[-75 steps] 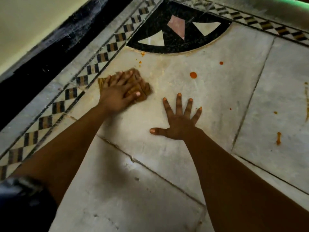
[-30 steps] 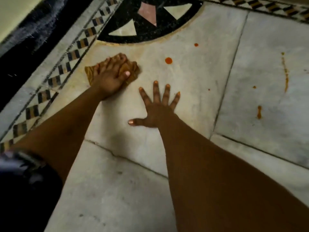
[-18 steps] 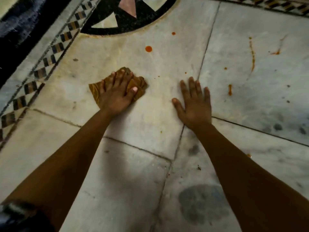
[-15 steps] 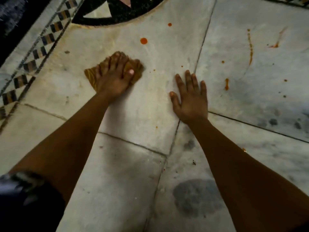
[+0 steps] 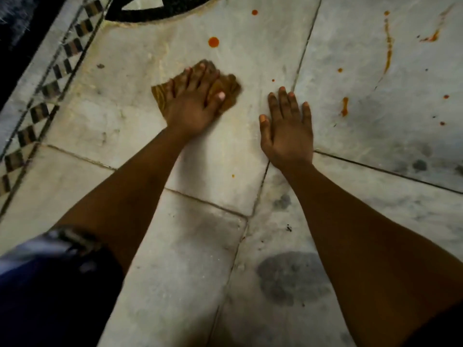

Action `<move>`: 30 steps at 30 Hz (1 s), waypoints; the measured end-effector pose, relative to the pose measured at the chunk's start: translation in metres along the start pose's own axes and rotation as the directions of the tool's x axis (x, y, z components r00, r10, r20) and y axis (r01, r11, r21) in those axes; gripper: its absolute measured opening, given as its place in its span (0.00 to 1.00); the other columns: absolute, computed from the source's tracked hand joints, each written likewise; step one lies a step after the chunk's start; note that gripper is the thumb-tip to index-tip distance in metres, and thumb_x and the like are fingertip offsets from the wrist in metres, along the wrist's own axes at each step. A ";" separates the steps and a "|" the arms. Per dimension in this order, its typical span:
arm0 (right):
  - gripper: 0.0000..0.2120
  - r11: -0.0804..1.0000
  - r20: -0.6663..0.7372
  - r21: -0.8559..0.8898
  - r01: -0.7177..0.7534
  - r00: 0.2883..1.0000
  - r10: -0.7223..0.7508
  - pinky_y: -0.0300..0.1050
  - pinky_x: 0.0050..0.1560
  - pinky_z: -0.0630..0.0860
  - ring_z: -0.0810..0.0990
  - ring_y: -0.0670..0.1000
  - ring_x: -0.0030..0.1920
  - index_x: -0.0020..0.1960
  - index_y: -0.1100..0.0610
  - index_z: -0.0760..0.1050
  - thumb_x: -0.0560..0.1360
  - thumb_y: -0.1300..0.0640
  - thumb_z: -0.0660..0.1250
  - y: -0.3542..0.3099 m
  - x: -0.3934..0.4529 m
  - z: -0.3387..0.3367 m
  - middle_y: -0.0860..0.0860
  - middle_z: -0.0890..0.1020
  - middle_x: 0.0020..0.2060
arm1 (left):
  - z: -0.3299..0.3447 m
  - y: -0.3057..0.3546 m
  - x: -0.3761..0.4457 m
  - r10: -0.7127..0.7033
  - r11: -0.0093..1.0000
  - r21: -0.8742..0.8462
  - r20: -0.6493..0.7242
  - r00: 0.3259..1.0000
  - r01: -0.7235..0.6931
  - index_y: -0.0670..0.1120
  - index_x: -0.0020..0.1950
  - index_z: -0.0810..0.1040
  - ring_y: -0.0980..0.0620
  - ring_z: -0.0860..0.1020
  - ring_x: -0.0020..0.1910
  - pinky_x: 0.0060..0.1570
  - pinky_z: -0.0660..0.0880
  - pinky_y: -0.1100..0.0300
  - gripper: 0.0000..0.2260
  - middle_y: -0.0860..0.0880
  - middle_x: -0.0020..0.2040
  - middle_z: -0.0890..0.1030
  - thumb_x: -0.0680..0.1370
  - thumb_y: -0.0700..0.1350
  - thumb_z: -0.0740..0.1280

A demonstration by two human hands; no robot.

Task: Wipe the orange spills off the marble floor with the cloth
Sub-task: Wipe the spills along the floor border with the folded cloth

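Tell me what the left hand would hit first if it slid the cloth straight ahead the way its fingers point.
Probably the large round orange spot: the left hand on the cloth points up-right toward it, bare marble between.

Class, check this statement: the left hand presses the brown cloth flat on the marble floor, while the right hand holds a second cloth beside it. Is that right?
Not quite. The head view shows the right hand holding nothing: it lies flat and bare on the marble floor. The rest stands: the left hand presses the brown cloth flat on the floor beside it.
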State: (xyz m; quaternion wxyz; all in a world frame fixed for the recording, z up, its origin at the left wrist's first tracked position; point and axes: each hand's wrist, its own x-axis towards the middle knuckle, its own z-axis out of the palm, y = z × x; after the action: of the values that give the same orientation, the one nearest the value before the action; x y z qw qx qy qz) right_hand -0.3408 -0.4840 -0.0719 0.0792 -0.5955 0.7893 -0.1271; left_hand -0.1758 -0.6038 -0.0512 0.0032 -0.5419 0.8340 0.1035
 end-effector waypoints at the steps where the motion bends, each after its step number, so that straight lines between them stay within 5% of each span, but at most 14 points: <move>1: 0.29 1.000 0.006 -0.004 0.003 1.000 -0.003 0.51 0.74 0.42 0.50 0.52 0.76 0.76 0.55 0.53 0.78 0.45 0.43 0.000 -0.001 0.000 0.53 0.54 0.76 | 0.001 0.009 0.009 -0.057 0.998 -0.003 0.004 0.998 0.057 0.56 0.76 0.52 0.46 0.47 0.77 0.72 0.42 0.44 0.25 0.51 0.78 0.50 0.80 0.61 0.49; 4: 0.29 0.999 0.007 0.039 0.003 1.000 -0.004 0.50 0.74 0.43 0.51 0.51 0.76 0.76 0.55 0.54 0.77 0.45 0.42 -0.002 0.002 -0.001 0.53 0.56 0.76 | 0.004 0.029 0.004 -0.049 0.999 0.008 0.036 0.998 0.048 0.55 0.77 0.50 0.45 0.45 0.77 0.72 0.41 0.44 0.26 0.50 0.78 0.48 0.80 0.61 0.48; 8: 0.30 1.000 0.020 0.005 0.003 1.000 -0.003 0.48 0.73 0.41 0.50 0.51 0.76 0.76 0.56 0.51 0.77 0.45 0.41 0.011 -0.013 -0.007 0.54 0.53 0.76 | 0.011 0.009 -0.090 0.225 0.974 0.015 0.026 0.974 -0.225 0.58 0.75 0.51 0.46 0.49 0.77 0.71 0.45 0.43 0.29 0.50 0.78 0.54 0.75 0.64 0.44; 15: 0.29 0.998 0.025 -0.041 0.039 0.999 -0.038 0.51 0.74 0.43 0.51 0.53 0.76 0.76 0.55 0.52 0.78 0.45 0.46 0.020 -0.029 -0.009 0.55 0.53 0.76 | 0.015 0.024 -0.105 -0.155 0.987 -0.037 -0.004 0.988 0.155 0.59 0.75 0.57 0.46 0.46 0.77 0.70 0.38 0.42 0.28 0.52 0.78 0.51 0.75 0.64 0.46; 20: 0.29 0.998 0.029 -0.042 0.047 0.999 -0.045 0.53 0.74 0.44 0.51 0.54 0.76 0.76 0.56 0.52 0.78 0.46 0.47 0.022 -0.029 -0.009 0.56 0.53 0.76 | 0.019 0.030 -0.155 0.125 0.992 -0.023 0.033 0.992 -0.125 0.60 0.74 0.59 0.45 0.49 0.76 0.70 0.39 0.44 0.27 0.51 0.77 0.55 0.75 0.64 0.47; 22: 0.30 0.998 0.040 -0.050 0.040 0.998 -0.038 0.53 0.74 0.44 0.51 0.54 0.76 0.76 0.56 0.51 0.78 0.45 0.46 0.021 -0.028 -0.010 0.56 0.53 0.76 | 0.015 0.014 -0.149 0.097 0.995 0.014 0.019 0.995 -0.097 0.58 0.73 0.62 0.44 0.51 0.76 0.70 0.40 0.42 0.27 0.50 0.77 0.58 0.75 0.64 0.50; 26: 0.30 0.998 0.044 -0.052 0.036 0.998 -0.033 0.52 0.74 0.43 0.50 0.54 0.76 0.77 0.55 0.50 0.78 0.45 0.46 0.020 -0.028 -0.010 0.55 0.52 0.76 | 0.009 0.017 -0.085 -0.195 0.979 -0.070 -0.008 0.981 0.194 0.57 0.74 0.61 0.45 0.46 0.77 0.70 0.39 0.39 0.25 0.51 0.78 0.53 0.78 0.62 0.55; 30: 0.30 0.998 0.051 -0.041 0.043 0.998 -0.041 0.52 0.74 0.43 0.50 0.54 0.76 0.76 0.56 0.51 0.78 0.46 0.47 0.020 -0.027 -0.012 0.56 0.52 0.76 | 0.020 0.046 -0.097 -0.009 1.000 -0.024 0.006 1.000 0.009 0.57 0.74 0.60 0.43 0.47 0.77 0.70 0.40 0.40 0.26 0.50 0.78 0.53 0.77 0.62 0.52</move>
State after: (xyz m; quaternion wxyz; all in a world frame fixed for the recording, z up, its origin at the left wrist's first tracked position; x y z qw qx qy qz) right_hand -0.3550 -0.4512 -0.0666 0.0839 -0.6164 0.7769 -0.0973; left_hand -0.1797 -0.4940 -0.0518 -0.0003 -0.5455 0.8302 0.1152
